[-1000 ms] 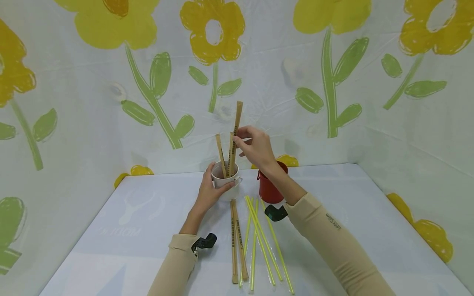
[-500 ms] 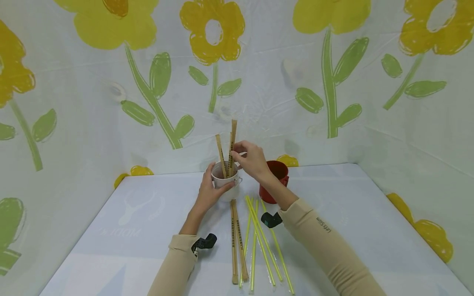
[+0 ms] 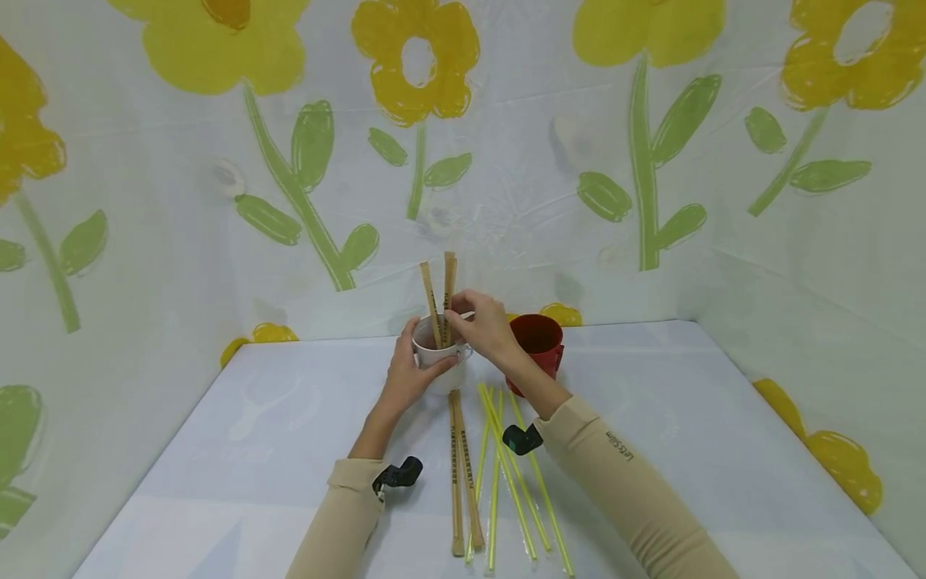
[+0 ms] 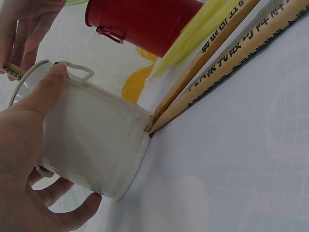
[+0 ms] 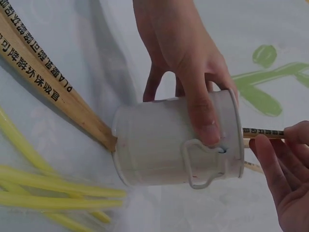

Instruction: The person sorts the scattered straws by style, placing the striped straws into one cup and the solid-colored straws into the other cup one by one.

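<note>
My left hand grips a small white metal bucket with loop handles, thumb along its near side, fingers round the far side. Several straws in brown printed paper wrappers stand in it, leaning at slightly different angles. Over the rim, my right hand pinches one wrapped straw between thumb and fingers, its lower end hidden inside the bucket. In the left wrist view the bucket stands on the table, and the right fingers are just at its mouth.
Two brown paper-wrapped straws lie on the table before the bucket. Beside them several yellow straws in clear wrappers lie loosely crossed. A red bucket stands to the right, behind my right forearm. A flower-printed cloth wall closes off the back.
My right hand has moved down and slightly left, lowering the wrapped straw into the white bucket until its top is near the others' height. The left hand has stayed put.
</note>
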`<state>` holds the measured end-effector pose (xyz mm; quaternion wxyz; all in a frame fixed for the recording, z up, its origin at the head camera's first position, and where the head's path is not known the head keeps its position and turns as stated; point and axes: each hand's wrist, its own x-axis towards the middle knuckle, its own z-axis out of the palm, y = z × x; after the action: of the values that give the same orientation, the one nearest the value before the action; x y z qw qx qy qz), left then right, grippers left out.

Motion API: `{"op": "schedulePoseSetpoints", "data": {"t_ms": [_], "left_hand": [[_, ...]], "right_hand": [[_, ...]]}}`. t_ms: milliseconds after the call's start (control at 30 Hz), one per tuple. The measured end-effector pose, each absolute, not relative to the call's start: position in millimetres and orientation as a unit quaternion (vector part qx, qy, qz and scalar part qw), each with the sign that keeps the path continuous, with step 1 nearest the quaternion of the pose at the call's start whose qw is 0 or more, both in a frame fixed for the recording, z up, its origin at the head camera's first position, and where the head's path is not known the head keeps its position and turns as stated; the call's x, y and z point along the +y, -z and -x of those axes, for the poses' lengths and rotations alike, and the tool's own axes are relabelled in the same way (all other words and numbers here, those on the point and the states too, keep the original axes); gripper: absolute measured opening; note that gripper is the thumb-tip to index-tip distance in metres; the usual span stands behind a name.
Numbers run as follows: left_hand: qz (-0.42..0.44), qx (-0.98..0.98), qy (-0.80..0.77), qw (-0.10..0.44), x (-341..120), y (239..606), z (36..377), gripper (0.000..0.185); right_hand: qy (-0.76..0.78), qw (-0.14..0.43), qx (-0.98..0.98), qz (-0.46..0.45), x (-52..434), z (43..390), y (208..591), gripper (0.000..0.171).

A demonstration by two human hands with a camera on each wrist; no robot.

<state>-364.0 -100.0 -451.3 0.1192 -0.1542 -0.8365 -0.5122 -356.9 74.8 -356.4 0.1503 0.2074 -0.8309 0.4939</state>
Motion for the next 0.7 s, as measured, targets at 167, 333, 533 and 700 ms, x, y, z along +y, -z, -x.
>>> {"op": "schedulePoseSetpoints", "data": {"t_ms": [167, 333, 533, 700], "left_hand": [[0.161, -0.836, 0.511, 0.121, -100.4, 449.9, 362.7, 0.103], [0.158, -0.837, 0.51, 0.123, -103.9, 449.0, 362.8, 0.103], [0.165, -0.833, 0.513, 0.122, -101.3, 448.1, 364.2, 0.102], [0.164, -0.835, 0.512, 0.121, -100.2, 448.5, 363.3, 0.101]], "right_hand": [[-0.508, 0.14, -0.825, -0.205, 73.9, 357.0, 362.1, 0.019], [-0.507, 0.127, -0.826, -0.211, 72.2, 359.7, 367.4, 0.022], [-0.506, 0.117, -0.831, -0.199, 73.8, 360.1, 368.0, 0.022], [-0.504, 0.114, -0.833, -0.196, 74.2, 360.1, 369.0, 0.024]]}}
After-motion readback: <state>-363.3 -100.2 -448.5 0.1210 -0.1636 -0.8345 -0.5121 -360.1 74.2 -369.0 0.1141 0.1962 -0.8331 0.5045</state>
